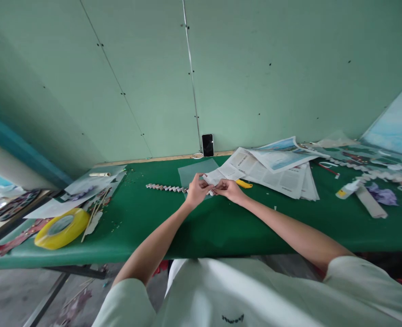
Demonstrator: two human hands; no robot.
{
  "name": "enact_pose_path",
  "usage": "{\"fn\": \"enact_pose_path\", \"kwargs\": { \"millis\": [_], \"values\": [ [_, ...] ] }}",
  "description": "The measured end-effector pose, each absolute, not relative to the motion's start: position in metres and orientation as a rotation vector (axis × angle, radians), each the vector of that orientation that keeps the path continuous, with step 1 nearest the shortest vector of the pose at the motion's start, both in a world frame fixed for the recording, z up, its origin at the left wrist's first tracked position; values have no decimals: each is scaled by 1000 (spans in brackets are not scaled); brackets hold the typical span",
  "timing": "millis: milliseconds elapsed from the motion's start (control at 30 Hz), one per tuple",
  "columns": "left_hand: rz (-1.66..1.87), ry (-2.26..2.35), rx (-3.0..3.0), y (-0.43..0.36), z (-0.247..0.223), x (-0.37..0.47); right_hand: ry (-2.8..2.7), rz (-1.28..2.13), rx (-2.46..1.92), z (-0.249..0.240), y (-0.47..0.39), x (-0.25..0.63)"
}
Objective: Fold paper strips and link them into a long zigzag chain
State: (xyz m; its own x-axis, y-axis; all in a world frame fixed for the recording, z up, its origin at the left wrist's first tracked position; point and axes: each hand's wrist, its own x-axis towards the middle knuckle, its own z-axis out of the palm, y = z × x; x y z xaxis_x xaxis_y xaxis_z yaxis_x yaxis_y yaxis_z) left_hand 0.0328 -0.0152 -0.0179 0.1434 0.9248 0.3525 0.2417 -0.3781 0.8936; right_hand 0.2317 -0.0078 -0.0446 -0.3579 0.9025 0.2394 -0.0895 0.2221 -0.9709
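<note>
A zigzag chain of folded paper lies on the green table and runs rightward to my hands. My left hand is closed round its right end, thumb and fingers pinched together. Close beside it, my right hand pinches the same end, where small whitish folded pieces show between the fingertips. Fingers partly hide the held part. Behind the hands are a translucent sheet and small printed paper pieces. A yellow-handled tool lies just right of my right hand.
A phone leans on the wall. Newspaper sheets spread behind on the right. Farther right are a glue bottle, a white box and purple crumpled material. Yellow tape and thin sticks lie left.
</note>
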Motion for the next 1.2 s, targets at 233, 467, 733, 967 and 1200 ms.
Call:
{"fn": "enact_pose_path", "kwargs": {
  "millis": [233,467,733,967,1200],
  "values": [
    [1304,1039,1595,-10,-19,32,-1587,1404,-741,-44,-7,232],
    [1317,1000,1550,-13,-15,32,-1617,1296,-742,-39,-12,231],
    [1331,1001,1553,-15,-11,31,-1624,1280,-791,-34,-16,232],
    [1318,1033,1526,-16,-9,32,-1660,1257,-734,-31,-21,233],
    [1288,1074,1513,-15,-10,32,-1657,1243,-747,-30,-21,233]
  ]
}}
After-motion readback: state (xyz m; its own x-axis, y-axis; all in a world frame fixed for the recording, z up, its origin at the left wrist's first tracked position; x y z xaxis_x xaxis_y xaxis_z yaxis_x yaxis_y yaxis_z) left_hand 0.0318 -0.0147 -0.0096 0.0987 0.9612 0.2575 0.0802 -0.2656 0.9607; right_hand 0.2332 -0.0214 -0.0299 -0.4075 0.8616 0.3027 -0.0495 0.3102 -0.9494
